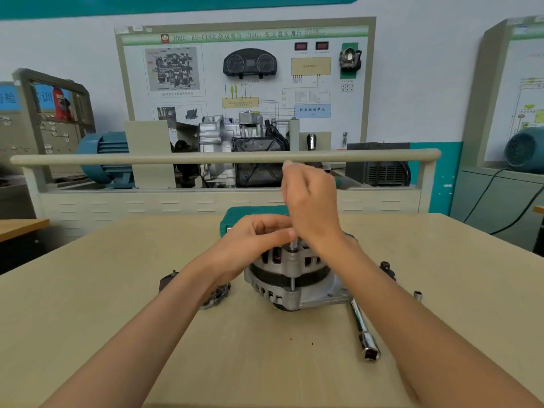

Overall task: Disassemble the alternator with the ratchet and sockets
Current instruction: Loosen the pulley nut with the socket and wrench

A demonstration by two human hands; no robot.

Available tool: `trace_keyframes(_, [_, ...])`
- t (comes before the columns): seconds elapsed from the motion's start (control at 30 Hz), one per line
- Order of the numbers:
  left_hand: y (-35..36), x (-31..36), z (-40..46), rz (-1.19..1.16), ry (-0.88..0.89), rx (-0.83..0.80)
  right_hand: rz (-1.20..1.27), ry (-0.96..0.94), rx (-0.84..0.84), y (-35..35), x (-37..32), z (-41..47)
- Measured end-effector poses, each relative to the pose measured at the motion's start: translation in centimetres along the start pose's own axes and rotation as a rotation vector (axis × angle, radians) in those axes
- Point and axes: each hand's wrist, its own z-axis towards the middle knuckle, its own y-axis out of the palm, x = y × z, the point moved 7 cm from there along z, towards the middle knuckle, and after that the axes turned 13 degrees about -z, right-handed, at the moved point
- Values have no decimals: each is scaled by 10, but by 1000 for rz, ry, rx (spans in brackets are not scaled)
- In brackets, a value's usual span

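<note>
The silver and black alternator (290,278) stands in the middle of the wooden table (117,304). My left hand (259,237) rests on its top, fingers curled round the upper housing. My right hand (312,204) is raised above it and grips a thin tool shaft, partly hidden in the fist, that runs down to a socket (293,245) seated on a long through-bolt (293,282) at the alternator's front edge. A chrome ratchet extension with a socket end (366,334) lies on the table to the right.
A green tool case (235,220) sits behind the alternator. Removed parts lie left (216,295) and a dark piece (166,282) farther left. A small socket (418,295) and a black part (387,267) lie right. A training bench with a rail (206,158) stands beyond.
</note>
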Motion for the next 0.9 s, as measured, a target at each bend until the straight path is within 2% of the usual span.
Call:
trace_keyframes(0.07, [1,0,1,-11,-9,-18,217,60,-65,2,3,2])
trace_keyframes(0.13, [1,0,0,-11,-2,-4,225,44,-94,2,4,2])
trace_keyframes(0.17, [0,1,0,-11,4,6,92,0,-73,1,2,0])
trace_keyframes(0.27, [-5,2,1,48,46,77,-624,-96,136,0,-9,-20])
trace_keyframes(0.3, [-6,3,2,71,55,93,-764,-99,193,0,-15,-26])
trace_keyframes(0.33, [-6,3,2,83,60,97,-802,-98,221,0,-20,-28])
trace_keyframes(0.4, [-7,1,1,71,41,107,-667,-53,175,1,-19,-20])
trace_keyframes(0.5, [-3,-1,0,25,9,44,-230,30,78,1,-5,-4])
trace_keyframes(0.6, [-1,0,1,21,13,17,39,83,90,-2,6,0])
trace_keyframes(0.7, [-5,-2,2,0,-1,41,35,-2,101,-1,2,-3])
trace_keyframes(0.8, [-7,-3,1,-15,-9,32,-51,-137,37,3,-4,-3])
trace_keyframes(0.9, [-5,-2,1,-28,-7,21,-12,-88,-50,5,-2,0])
